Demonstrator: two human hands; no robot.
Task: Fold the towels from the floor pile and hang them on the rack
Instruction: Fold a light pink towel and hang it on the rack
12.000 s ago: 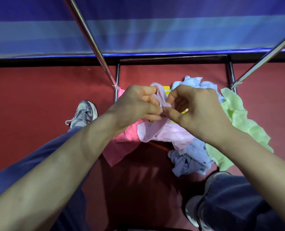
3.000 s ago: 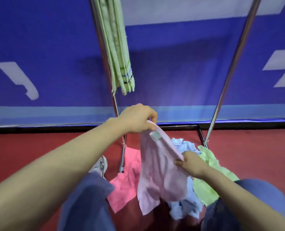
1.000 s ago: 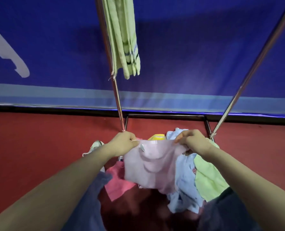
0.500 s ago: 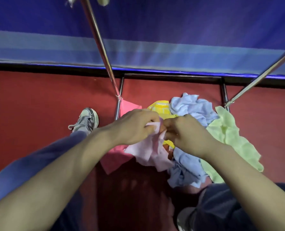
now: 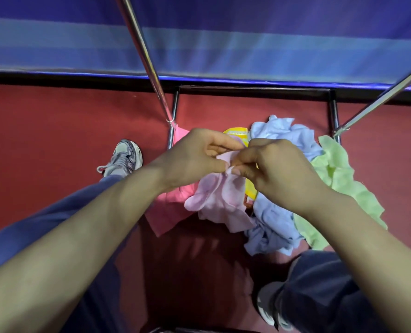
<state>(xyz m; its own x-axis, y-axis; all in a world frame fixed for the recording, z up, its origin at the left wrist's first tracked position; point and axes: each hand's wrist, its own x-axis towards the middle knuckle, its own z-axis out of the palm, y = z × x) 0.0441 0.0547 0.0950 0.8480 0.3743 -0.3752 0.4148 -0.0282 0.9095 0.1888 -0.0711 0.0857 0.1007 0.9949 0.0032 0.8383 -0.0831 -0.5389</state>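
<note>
A pale pink towel (image 5: 220, 200) hangs bunched from both hands above the floor pile. My left hand (image 5: 195, 159) grips its top edge, and my right hand (image 5: 271, 167) pinches the same edge right beside it, fingertips almost touching. Below lie a hot pink towel (image 5: 168, 210), a yellow towel (image 5: 238, 134), a light blue towel (image 5: 276, 227) and a light green towel (image 5: 343, 183) on the red floor. The rack's left pole (image 5: 144, 58) and right pole (image 5: 379, 99) rise at either side.
The rack's dark base frame (image 5: 252, 88) runs along the blue wall panel. My left shoe (image 5: 123, 157) stands left of the pile; my right shoe (image 5: 267, 306) is at the lower right. Red floor (image 5: 43, 140) spreads to the left.
A second ago the pink towel was stretched wide between my hands. My hands have come together at its top edge, so it hangs doubled. The view has tilted down to the pile.
</note>
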